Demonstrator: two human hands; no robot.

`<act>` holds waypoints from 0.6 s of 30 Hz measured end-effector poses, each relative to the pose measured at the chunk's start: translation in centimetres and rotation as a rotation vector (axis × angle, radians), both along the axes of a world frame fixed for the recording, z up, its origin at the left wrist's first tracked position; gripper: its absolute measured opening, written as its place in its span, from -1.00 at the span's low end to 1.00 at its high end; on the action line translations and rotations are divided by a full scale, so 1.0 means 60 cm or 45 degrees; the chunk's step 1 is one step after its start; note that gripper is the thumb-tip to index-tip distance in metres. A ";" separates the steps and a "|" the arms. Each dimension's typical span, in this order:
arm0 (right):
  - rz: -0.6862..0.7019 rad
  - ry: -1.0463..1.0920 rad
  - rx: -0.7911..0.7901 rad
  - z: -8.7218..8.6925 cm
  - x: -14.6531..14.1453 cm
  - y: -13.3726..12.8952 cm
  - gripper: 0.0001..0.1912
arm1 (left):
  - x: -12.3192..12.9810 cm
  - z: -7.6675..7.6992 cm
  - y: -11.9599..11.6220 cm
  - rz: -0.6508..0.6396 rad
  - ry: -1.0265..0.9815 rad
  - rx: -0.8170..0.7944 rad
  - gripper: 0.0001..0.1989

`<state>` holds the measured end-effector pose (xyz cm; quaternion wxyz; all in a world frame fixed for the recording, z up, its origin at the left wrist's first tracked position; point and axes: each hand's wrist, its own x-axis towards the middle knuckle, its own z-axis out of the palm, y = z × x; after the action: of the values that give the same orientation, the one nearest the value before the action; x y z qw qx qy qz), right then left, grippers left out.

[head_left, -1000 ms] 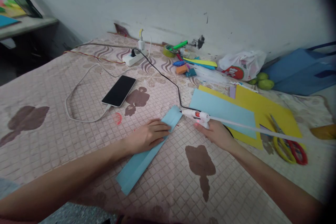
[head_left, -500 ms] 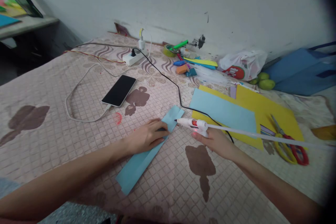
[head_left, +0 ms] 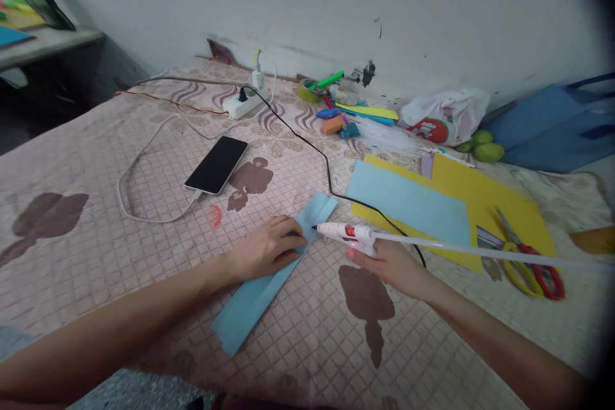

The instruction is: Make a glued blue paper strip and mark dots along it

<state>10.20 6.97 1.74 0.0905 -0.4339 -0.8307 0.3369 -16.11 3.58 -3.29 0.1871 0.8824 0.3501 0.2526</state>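
Note:
A folded light-blue paper strip (head_left: 259, 298) lies slantwise on the patterned cloth. My left hand (head_left: 269, 246) grips its upper part with fingers curled over the edge; something small and dark shows by the fingers, too hidden to name. In my right hand (head_left: 391, 266) is a white glue gun (head_left: 343, 232), its red light lit. The gun's dark nozzle points left, at the strip's right edge just beside my left fingers; whether it touches the paper I cannot tell. A long clear glue stick (head_left: 461, 248) sticks out of the gun's back.
Left of my hands lies a phone (head_left: 217, 165) on a white charging cable. A black cord runs from a power strip (head_left: 236, 106) to the glue gun. Yellow sheets (head_left: 494, 205), a light-blue sheet (head_left: 408, 198) and scissors (head_left: 521, 262) lie right. Clay packets, a plastic bag (head_left: 444, 116) and green fruit line the wall.
My right hand has brought the glue gun slightly left and down, so its nozzle is lower along the paper strip. My left hand stays on the strip.

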 end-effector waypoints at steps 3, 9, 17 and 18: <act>-0.160 -0.055 0.058 -0.006 0.009 0.008 -0.57 | -0.001 -0.001 0.001 -0.001 0.023 0.002 -0.77; -0.293 -0.048 -0.003 -0.018 0.025 0.031 -0.54 | -0.001 0.000 0.001 -0.005 0.040 -0.007 -0.77; -0.298 -0.064 0.014 -0.014 0.022 0.038 -0.60 | -0.002 0.000 0.001 -0.007 0.007 -0.007 -0.77; -0.293 -0.041 0.000 -0.011 0.020 0.034 -0.61 | -0.002 0.000 0.001 -0.007 0.007 -0.009 -0.77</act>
<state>11.42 9.03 1.06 0.1151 -0.5317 -0.7769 0.3172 -16.24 3.61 -3.31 0.1900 0.8833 0.3492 0.2484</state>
